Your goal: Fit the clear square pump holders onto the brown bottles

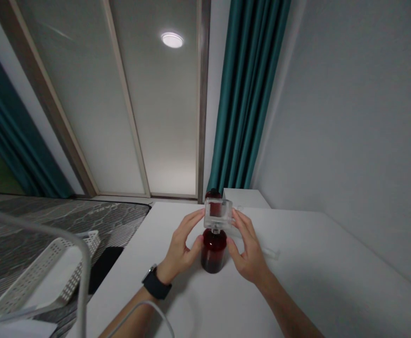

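A clear square bottle (pixel 218 214) stands upside down, its narrow neck pointing down at the top of a dark red-brown bottle (pixel 213 256). Whether the neck sits inside the lower bottle's mouth is too small to tell. My left hand (pixel 180 249) has its fingertips against the clear bottle's left side and its thumb by the brown bottle's shoulder. From the right, my right hand (pixel 247 249) does likewise, fingers at the clear bottle and thumb near the brown one. The brown bottle rests upright on the white table (pixel 205 310).
Another dark red-brown bottle (pixel 213 193) stands behind, partly hidden. A faint transparent item (pixel 270 253) lies right of my right hand. At lower left are a white perforated basket (pixel 26 277), a grey curved tube (pixel 84 281) and a thin cable (pixel 152 304). A wall (pixel 360 141) borders the right.
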Motion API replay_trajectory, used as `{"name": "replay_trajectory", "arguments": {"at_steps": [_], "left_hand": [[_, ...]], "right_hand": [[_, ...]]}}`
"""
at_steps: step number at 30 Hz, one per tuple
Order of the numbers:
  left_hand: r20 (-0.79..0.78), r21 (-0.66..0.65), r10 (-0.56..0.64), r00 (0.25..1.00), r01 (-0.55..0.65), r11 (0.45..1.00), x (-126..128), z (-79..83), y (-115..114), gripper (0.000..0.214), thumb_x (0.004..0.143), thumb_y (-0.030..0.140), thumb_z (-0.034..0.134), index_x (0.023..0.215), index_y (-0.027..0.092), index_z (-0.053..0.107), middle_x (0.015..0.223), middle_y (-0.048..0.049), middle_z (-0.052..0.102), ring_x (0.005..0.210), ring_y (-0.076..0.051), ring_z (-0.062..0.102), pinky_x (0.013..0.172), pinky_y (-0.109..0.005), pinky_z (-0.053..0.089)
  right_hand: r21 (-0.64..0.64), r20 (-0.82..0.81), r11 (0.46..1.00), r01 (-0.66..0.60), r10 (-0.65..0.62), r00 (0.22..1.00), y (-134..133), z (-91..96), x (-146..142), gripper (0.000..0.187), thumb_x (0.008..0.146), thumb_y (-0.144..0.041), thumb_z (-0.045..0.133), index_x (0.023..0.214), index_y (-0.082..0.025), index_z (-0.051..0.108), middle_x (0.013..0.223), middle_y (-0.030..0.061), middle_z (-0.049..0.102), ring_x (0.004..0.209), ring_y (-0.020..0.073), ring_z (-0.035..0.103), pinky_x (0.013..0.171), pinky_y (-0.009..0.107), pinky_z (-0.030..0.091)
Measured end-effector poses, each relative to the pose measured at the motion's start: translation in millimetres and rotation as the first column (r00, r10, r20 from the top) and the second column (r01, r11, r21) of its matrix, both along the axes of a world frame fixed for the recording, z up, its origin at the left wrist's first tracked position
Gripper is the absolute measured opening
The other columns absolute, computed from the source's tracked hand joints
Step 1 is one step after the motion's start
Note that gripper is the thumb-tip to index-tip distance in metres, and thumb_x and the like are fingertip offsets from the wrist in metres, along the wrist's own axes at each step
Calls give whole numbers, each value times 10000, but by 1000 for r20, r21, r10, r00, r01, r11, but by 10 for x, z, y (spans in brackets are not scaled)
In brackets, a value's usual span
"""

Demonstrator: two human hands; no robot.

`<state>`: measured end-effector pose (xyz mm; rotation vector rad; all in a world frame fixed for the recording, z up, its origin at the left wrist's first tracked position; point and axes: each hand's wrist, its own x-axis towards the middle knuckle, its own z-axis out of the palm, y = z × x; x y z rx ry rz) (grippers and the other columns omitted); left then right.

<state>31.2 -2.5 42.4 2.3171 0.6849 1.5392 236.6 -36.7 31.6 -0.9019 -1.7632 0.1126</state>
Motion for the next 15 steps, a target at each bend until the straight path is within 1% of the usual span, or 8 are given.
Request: {"name": "replay_trajectory", "arguments": {"at_steps": [8,15], "left_hand": [[21,12,-26,999,25,1000,-1,18,-13,453,969,231,478,1420,261,464,1418,-124,540,1316,-284,502,1097,-532,422],[60,91,-45,997,39,995,10,-4,19,442,950,205,494,1392,219,489,1385,-140,566,1279,-280,529,1071,-515,449]], "right_hand": [[42,26,999,19,-20,999,-19,-3,10,676,923,-139,473,1553,-266,263,1496,142,413,1351,317,465,1063,559,493],[86,12,996,2,-3,1000,-10,-16,8,671,917,-131,473,1547,-265,283,1488,136,424,1359,321,444,1075,579,481]]}}
